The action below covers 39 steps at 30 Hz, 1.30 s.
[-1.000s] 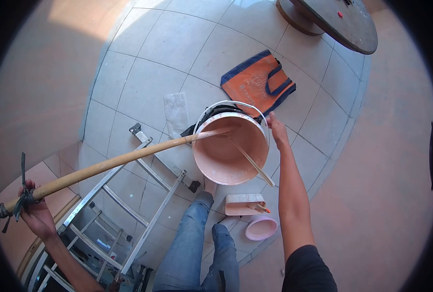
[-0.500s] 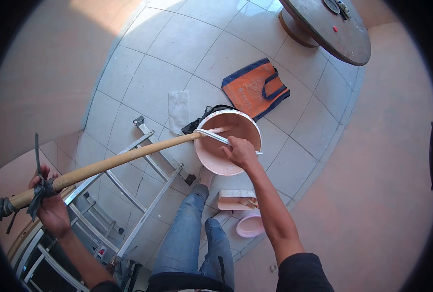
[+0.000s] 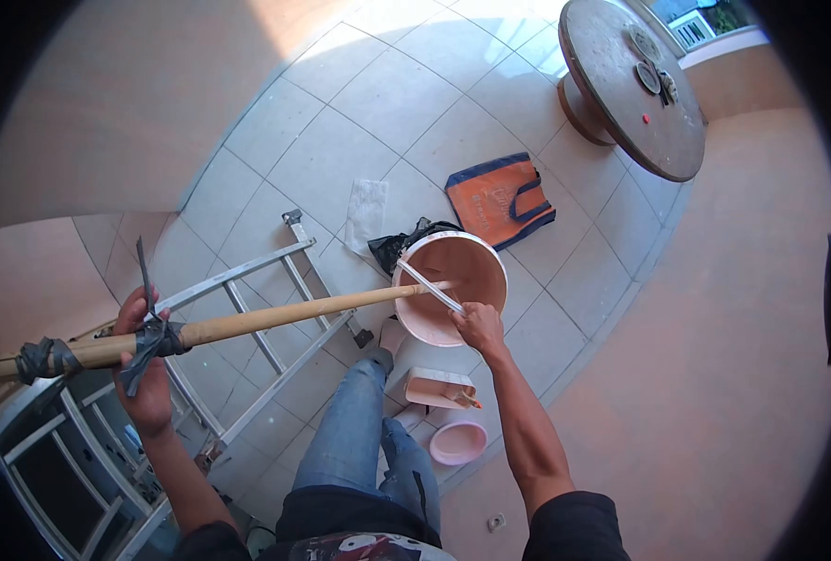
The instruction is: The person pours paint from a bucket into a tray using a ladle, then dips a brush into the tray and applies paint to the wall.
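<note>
My left hand (image 3: 146, 360) grips a long wooden pole (image 3: 275, 316) near its taped end; the pole's far tip dips into a bucket (image 3: 467, 271) coated inside with pink paint. My right hand (image 3: 478, 325) holds the bucket's white wire handle (image 3: 429, 286) at the near rim. The bucket stands on the tiled floor in front of my jeans-clad legs (image 3: 355, 449).
An aluminium ladder (image 3: 238, 374) lies to the left under the pole. An orange and blue bag (image 3: 501, 199), a black bag (image 3: 399, 245) and a white cloth (image 3: 367, 211) lie beyond the bucket. A pink tray (image 3: 434, 388) and pink bowl (image 3: 458, 442) sit near my feet. A round wooden spool table (image 3: 632, 89) stands far right.
My right hand went from the bucket's far rim to its handle and now sits at the near rim. My left hand and the pole's end have shifted right and up.
</note>
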Tool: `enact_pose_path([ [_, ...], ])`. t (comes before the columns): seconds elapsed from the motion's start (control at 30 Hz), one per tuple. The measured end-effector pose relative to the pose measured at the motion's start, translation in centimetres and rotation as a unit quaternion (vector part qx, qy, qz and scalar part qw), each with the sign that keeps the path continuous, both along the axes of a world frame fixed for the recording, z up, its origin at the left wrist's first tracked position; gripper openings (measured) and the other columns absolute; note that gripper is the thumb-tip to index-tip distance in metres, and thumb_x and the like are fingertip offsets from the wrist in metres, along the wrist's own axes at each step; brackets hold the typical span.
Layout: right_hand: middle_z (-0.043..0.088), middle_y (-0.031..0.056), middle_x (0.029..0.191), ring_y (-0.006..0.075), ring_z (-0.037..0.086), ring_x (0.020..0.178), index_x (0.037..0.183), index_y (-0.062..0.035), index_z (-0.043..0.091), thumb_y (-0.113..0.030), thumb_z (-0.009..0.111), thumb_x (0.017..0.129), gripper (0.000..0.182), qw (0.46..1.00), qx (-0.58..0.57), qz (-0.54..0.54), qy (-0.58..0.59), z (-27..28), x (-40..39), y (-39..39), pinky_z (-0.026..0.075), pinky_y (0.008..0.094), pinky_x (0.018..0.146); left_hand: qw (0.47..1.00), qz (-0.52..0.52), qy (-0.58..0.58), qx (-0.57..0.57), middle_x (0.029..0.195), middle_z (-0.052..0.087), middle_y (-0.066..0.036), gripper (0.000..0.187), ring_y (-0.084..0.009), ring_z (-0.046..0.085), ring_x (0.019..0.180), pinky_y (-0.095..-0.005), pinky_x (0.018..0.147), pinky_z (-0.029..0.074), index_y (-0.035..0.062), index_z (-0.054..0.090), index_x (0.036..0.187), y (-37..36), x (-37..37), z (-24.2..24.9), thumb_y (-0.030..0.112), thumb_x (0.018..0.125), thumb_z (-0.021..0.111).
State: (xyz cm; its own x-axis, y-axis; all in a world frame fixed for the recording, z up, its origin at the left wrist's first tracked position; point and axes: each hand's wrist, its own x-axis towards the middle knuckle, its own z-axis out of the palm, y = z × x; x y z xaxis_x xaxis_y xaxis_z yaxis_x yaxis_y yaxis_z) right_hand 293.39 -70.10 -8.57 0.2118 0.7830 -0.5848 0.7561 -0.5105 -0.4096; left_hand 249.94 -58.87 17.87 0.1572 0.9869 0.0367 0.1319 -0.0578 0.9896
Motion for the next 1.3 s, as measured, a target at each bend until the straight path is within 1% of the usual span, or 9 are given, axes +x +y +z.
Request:
enact_pose_path([
  [0.23,0.066,0.0200,0.075,0.0400,0.065,0.076,0.078,-0.0068,0.069,-0.038,0.064,0.082,0.032,0.999,-0.018,0.008,-0.043,10.6,-1.1,-5.7,0.051,0.0487,0.070,0.983,0.057,-0.161,0.068,0.148,0.035,-0.018,0.065,-0.0300,0.031,0.140,-0.0456,0.114,0.025,0.0011,0.039,0.141,-5.1,-4.1,5.1,0.050,0.097,0.041],
  [0.43,0.066,0.0183,0.073,0.0382,0.065,0.071,0.077,-0.0061,0.068,-0.038,0.064,0.082,0.033,0.998,0.061,-0.002,-0.025,18.6,-2.2,-14.4,0.050,0.0474,0.065,0.980,0.086,-0.054,0.169,0.146,0.038,-0.017,0.071,-0.0277,0.033,0.139,-0.0443,0.114,0.025,-0.0005,0.044,0.137,-14.5,-8.1,13.1,0.056,0.096,0.034],
  [0.57,0.057,0.0161,0.057,0.0289,0.057,0.052,0.070,-0.0004,0.063,-0.029,0.068,0.081,0.031,0.982,0.183,0.021,-0.032,22.9,-3.3,-20.0,0.043,0.0416,0.054,0.978,0.084,-0.073,0.174,0.145,0.039,-0.017,0.069,-0.0260,0.038,0.135,-0.0425,0.111,0.030,-0.0003,0.047,0.133,-23.7,-9.8,18.5,0.056,0.097,0.030],
  [0.67,0.056,0.0170,0.058,0.0292,0.056,0.052,0.070,0.0006,0.062,-0.030,0.068,0.081,0.033,0.980,0.186,0.066,-0.012,25.6,-4.7,-24.4,0.043,0.0421,0.055,0.973,0.098,-0.089,0.189,0.143,0.040,-0.019,0.064,-0.0265,0.040,0.134,-0.0424,0.109,0.032,-0.0006,0.049,0.132,-30.6,-11.7,21.3,0.051,0.100,0.027],
  [0.73,0.061,0.0200,0.066,0.0385,0.061,0.063,0.072,-0.0012,0.064,-0.033,0.066,0.079,0.033,0.981,0.166,0.096,-0.031,27.8,-6.2,-26.2,0.046,0.0467,0.059,0.970,0.121,-0.091,0.190,0.137,0.046,-0.018,0.064,-0.0243,0.046,0.127,-0.0396,0.104,0.036,-0.0023,0.052,0.127,-35.2,-13.2,22.4,0.051,0.100,0.030],
  [0.83,0.059,0.0216,0.066,0.0398,0.060,0.062,0.069,0.0002,0.062,-0.033,0.066,0.079,0.035,0.970,0.179,0.157,-0.039,28.1,-8.8,-29.2,0.045,0.0474,0.059,0.976,0.128,0.011,0.174,0.142,0.041,-0.019,0.067,-0.0226,0.045,0.125,-0.0362,0.100,0.037,-0.0014,0.054,0.126,-42.3,-16.1,24.2,0.056,0.097,0.033],
  [1.03,0.060,0.0225,0.067,0.0413,0.061,0.065,0.070,0.0005,0.063,-0.032,0.066,0.078,0.033,0.949,0.158,0.269,-0.041,28.6,-17.5,-33.7,0.045,0.0489,0.060,0.955,0.262,0.019,0.138,0.110,0.052,-0.008,0.066,-0.0145,0.047,0.098,-0.0309,0.085,0.038,-0.0023,0.059,0.115,-55.0,-22.3,24.4,0.057,0.096,0.037],
  [1.1,0.061,0.0224,0.067,0.0414,0.061,0.065,0.071,0.0004,0.064,-0.032,0.067,0.077,0.033,0.945,0.144,0.292,-0.042,28.1,-20.7,-35.7,0.046,0.0493,0.061,0.943,0.293,0.033,0.155,0.113,0.060,-0.010,0.052,-0.0158,0.053,0.100,-0.0312,0.090,0.045,-0.0020,0.060,0.113,-59.6,-26.0,23.5,0.045,0.095,0.044],
  [1.3,0.062,0.0223,0.067,0.0397,0.065,0.068,0.076,0.0003,0.068,-0.031,0.068,0.076,0.031,0.907,0.090,0.409,-0.046,27.3,-35.4,-41.1,0.048,0.0492,0.065,0.886,0.455,0.028,0.085,0.103,0.059,-0.008,0.057,-0.0089,0.053,0.079,-0.0220,0.060,0.044,-0.0020,0.063,0.108,-73.6,-35.9,22.6,0.051,0.093,0.048],
])
